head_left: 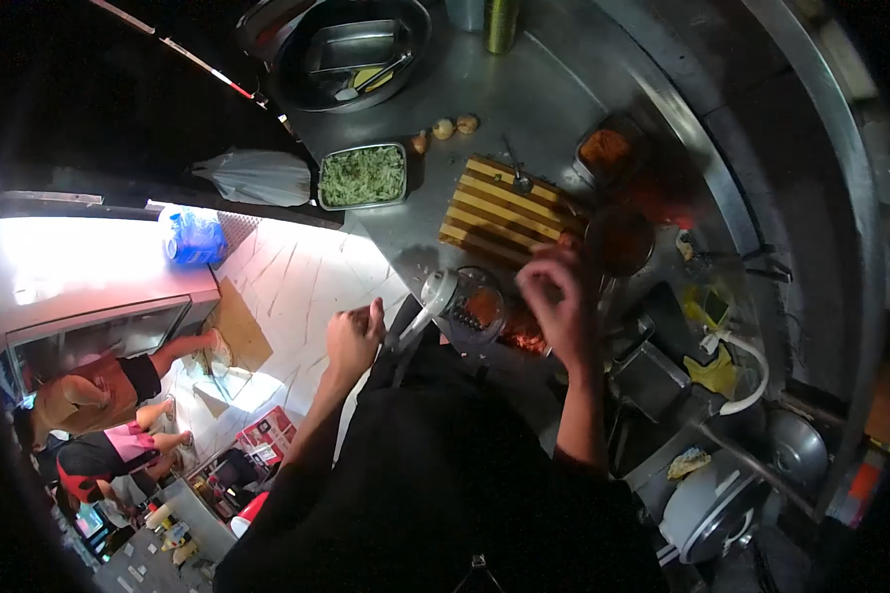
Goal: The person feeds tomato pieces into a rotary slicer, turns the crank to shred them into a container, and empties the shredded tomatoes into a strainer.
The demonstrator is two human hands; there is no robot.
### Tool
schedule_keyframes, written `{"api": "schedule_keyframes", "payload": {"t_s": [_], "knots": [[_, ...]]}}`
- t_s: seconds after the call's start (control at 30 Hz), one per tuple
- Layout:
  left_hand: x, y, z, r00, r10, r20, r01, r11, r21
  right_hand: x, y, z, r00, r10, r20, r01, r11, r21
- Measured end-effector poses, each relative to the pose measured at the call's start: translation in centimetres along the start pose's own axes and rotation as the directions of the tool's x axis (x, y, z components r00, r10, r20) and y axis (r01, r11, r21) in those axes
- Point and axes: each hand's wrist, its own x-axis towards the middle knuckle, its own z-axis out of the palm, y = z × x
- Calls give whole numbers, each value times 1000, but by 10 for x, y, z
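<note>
My left hand [355, 338] is closed in a loose fist, thumb up, left of a clear round container [478, 307] with orange bits inside. A white-handled part [438, 293] sits at the container's left rim. My right hand [556, 294] is raised at the lower right edge of a striped wooden board [485, 210], fingers curled round in a ring; whatever they hold, if anything, is hidden. Shredded orange food [526, 339] lies below, between container and right wrist. On the board rests a small dark metal tool [521, 184].
A tray of shredded green vegetable [363, 176] and several round brown items [443, 128] are behind. A large dark basin [417, 30] stands farther back. Orange food fills a container [604, 148]. At right are a sink with a white hose [760, 368] and a pot [704, 509]. People [109, 395] are at left.
</note>
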Motion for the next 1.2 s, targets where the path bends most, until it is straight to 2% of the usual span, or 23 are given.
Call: {"api": "schedule_keyframes", "payload": {"t_s": [0.03,0.13,0.23,0.33,0.37,0.47,0.53,0.57,0.6,0.67,0.7,0.73,0.8,0.83,0.87,0.9,0.93,0.97,1.03,1.1,1.17,1.2], "knots": [[8,-6,6,999,-12,38,7,993,117,-8,-24,2,995,-47,84,50,998,-27],[36,-22,37,999,40,-19,-36,985,167,-25,-23,38,986,-144,85,166,896,-412],[66,-25,51,997,13,73,-29,977,212,-28,-33,56,993,13,120,67,767,-638],[83,-29,59,990,-7,139,-34,955,295,-28,-31,67,988,-85,129,152,663,-733],[85,-30,61,989,-21,149,-25,955,297,-28,-25,70,992,-19,121,97,731,-676],[87,-39,68,991,52,123,-82,965,250,-19,-48,61,945,204,257,28,731,-682],[87,-38,71,993,36,112,-61,971,230,-37,-36,69,990,-127,63,132,666,-735],[88,-41,72,991,31,127,-59,972,227,-40,-27,72,933,-353,-75,196,671,-715],[89,-42,72,990,22,142,-54,973,224,-39,-27,75,991,-128,35,117,718,-686],[90,-39,71,986,-36,165,4,982,191,-48,-22,78,933,-337,-123,144,666,-732],[90,-34,70,987,-49,152,14,974,226,-47,-29,76,928,-346,-139,130,649,-749],[92,-36,68,985,2,175,-37,979,199,-48,-34,68,942,-294,-163,122,752,-648],[92,-31,69,987,-6,163,-36,967,254,-48,-50,49,967,-194,-166,113,908,-403],[93,-31,68,984,5,176,-49,968,246,-46,-57,39,962,-124,-243,81,981,-177],[93,-31,67,982,13,187,-58,970,237,-55,-69,18,976,83,-200,-70,995,71],[93,-31,66,981,19,194,-64,972,228,-57,-62,3,950,5,-313,8,999,41],[93,-33,67,983,18,182,-60,971,231,-60,-72,-23,939,149,-310,-119,986,115],[94,-34,69,986,17,169,-56,971,233,-58,-41,-31,893,49,-447,-13,997,82],[95,-34,69,988,24,154,-58,973,223,-40,-4,-58,821,73,-566,-4,992,123],[93,-32,69,987,36,156,-67,978,198,-23,84,-63,772,133,-622,-178,984,-11],[96,-32,70,985,20,172,-52,981,185,-23,128,-43,715,95,-693,-179,983,-49],[98,-32,70,985,4,172,-35,983,178,-20,138,-36,761,70,-645,-167,982,-90]]}}
